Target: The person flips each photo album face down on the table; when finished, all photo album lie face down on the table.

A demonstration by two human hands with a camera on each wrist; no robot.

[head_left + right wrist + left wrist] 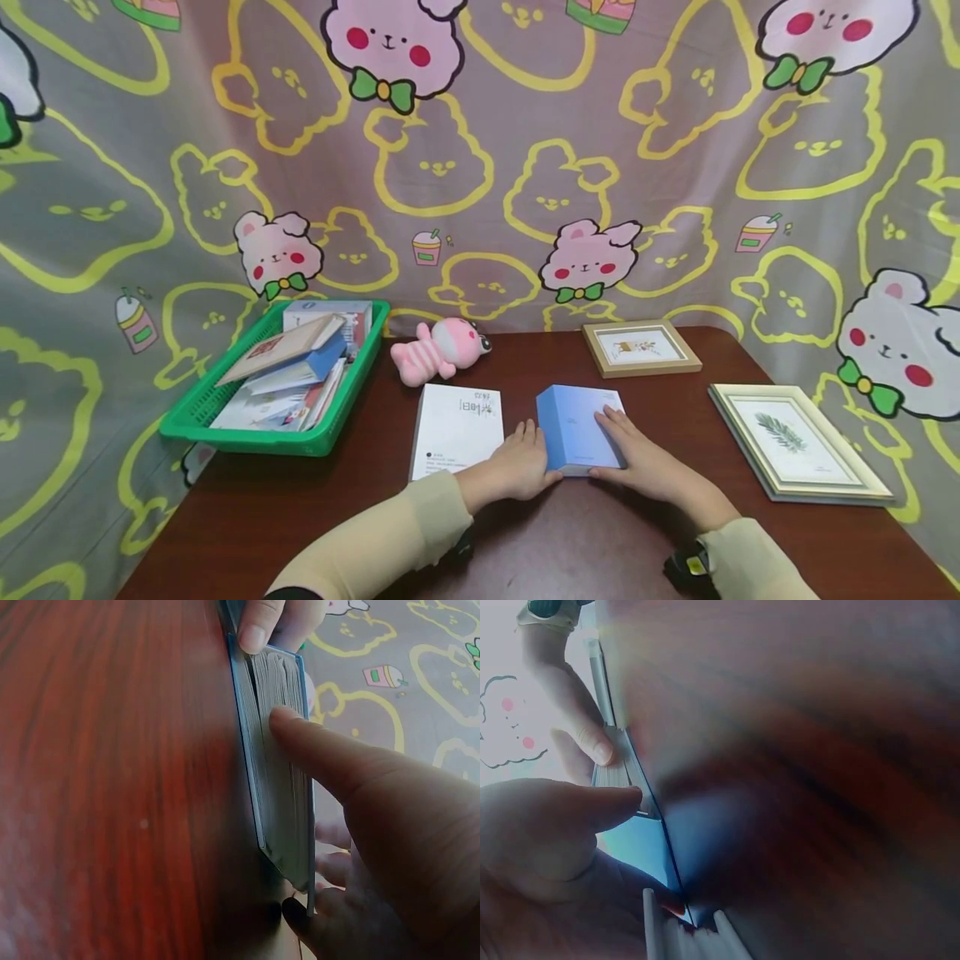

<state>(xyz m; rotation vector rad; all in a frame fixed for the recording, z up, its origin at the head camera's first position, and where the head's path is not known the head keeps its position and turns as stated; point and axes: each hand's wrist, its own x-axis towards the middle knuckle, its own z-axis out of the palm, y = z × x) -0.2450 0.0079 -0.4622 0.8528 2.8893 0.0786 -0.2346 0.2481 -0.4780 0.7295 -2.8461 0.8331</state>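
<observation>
A thick blue book [585, 429] lies on the table between both hands. My left hand [519, 460] rests along its spine side with fingers straight and held together. In the left wrist view the left thumb [619, 806] touches the near page edge. My right hand [645, 462] holds the book's right side, its fingers over the cover. The right thumb [311, 739] presses the near page edge in the right wrist view. A white book [457, 429] lies just left, partly hidden behind my left hand and forearm.
A green basket [300, 443] of books and booklets stands at the left. A pink striped plush toy [435, 350] lies at the back. One wooden picture frame [678, 367] is at the back right, and a cream frame [873, 492] with a leaf print lies at the right.
</observation>
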